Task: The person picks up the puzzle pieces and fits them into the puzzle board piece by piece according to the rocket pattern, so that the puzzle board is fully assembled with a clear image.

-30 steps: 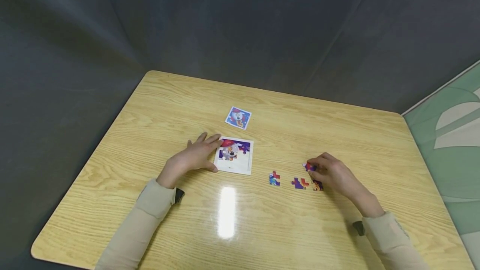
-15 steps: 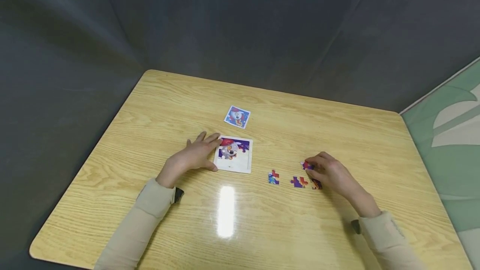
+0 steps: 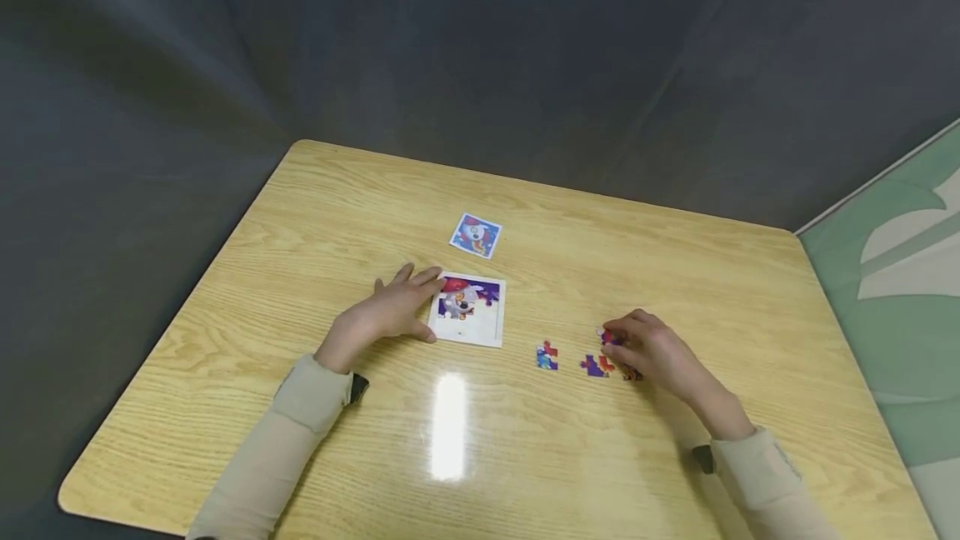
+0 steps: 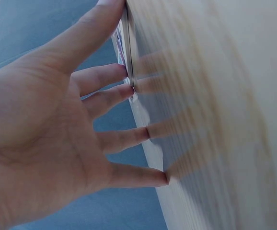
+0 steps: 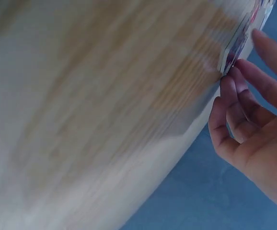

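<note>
My left hand (image 3: 384, 308) lies with fingers spread and nearly straight. Its thumb and fingertips touch the left edge of a white puzzle tray (image 3: 487, 332), and in the left wrist view the fingertips (image 4: 158, 177) reach the tabletop. Joined puzzle pieces fill the upper and left part of the tray, showing a grey animal and a red shape on purple. To the right, my right hand (image 3: 663, 357) holds a red and purple puzzle piece (image 3: 606, 337) between thumb and fingers, low over the table. Its other fingers (image 5: 217, 124) are bent; the hand partly hides an orange-brown piece (image 3: 632, 373).
A purple and red pair of pieces (image 3: 595, 366) lies just below the right hand. Nearer the tray is a blue and red piece (image 3: 547, 355). Behind the tray lies a small picture card (image 3: 476, 236) on the wooden table (image 3: 360, 207). A dark curtain (image 3: 480, 57) hangs beyond.
My right hand has shifted slightly left and toward me, and the red and purple piece moved with it. The left hand has stayed against the tray.
</note>
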Motion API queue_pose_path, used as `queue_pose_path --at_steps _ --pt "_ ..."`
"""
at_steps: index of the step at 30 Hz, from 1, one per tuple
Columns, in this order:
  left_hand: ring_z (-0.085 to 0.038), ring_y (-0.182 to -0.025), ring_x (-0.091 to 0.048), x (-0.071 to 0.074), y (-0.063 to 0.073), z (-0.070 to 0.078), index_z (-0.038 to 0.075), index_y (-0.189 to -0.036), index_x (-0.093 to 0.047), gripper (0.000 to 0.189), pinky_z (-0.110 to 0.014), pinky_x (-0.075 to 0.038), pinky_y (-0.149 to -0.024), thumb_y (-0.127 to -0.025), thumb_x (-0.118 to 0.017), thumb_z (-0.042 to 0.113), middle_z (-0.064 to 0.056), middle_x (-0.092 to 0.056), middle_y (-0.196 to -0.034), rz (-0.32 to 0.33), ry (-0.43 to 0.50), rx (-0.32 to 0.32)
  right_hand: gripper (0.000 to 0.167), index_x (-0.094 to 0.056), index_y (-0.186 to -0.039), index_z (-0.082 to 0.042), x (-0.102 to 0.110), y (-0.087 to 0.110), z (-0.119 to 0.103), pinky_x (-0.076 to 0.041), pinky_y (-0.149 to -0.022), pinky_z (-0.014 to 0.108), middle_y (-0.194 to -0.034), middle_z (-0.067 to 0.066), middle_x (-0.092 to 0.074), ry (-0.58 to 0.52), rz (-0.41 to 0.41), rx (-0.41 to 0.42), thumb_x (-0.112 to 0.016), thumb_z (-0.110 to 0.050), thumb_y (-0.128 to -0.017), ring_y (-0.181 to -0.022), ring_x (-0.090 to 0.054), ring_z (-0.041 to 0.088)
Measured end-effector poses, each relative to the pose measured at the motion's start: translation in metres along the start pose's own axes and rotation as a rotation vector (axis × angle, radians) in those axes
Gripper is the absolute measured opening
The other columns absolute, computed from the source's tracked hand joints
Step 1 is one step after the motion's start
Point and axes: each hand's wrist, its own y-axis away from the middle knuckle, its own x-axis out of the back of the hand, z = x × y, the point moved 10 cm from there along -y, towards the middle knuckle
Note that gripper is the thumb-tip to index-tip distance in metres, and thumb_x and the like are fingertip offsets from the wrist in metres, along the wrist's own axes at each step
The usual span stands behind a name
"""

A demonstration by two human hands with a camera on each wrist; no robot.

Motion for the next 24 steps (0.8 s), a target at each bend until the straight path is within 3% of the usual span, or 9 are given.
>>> queue_pose_path --at_steps 9,17,24 --pt "-0.045 -0.143 0.003 0.002 0.004 -0.001 0.008 -0.153 -0.024 0.092 -0.078 -0.003 -0.101 -0.081 -0.076 0.034 -0.007 -0.008 -0.161 -0.001 0.01 0.005 0.027 -0.069 -0.107 0.003 0.007 -0.002 -0.013 -0.051 -0.062 0.027 -0.095 0.009 -0.062 0.047 0.066 0.137 -0.073 0.002 -0.081 -0.079 -0.058 0.017" --pt "-0.046 -0.143 0.003 0.0 0.004 0.0 0.008 -0.153 -0.025 0.092 -0.079 -0.003 -0.1 -0.081 -0.075 0.035 -0.007 -0.008 -0.161 0.001 0.012 -0.004 0.032 -0.069 -0.103 0.005 0.018 -0.001 -0.01 -0.052 -0.063 0.035 -0.096 0.015 -0.062 0.122 0.115 0.129 -0.076 0.012 -0.073 -0.08 -0.058 0.024" --pt "-0.046 -0.143 0.002 -0.001 0.005 -0.001 0.008 -0.153 -0.024 0.092 -0.079 -0.004 -0.1 -0.081 -0.075 0.035 -0.008 -0.008 -0.161 -0.001 0.003 -0.005 0.03 -0.07 -0.104 0.001 0.004 -0.004 -0.043 -0.052 -0.062 0.033 -0.099 0.012 -0.063 0.109 0.083 0.215 -0.078 0.003 -0.075 -0.081 -0.057 0.02"
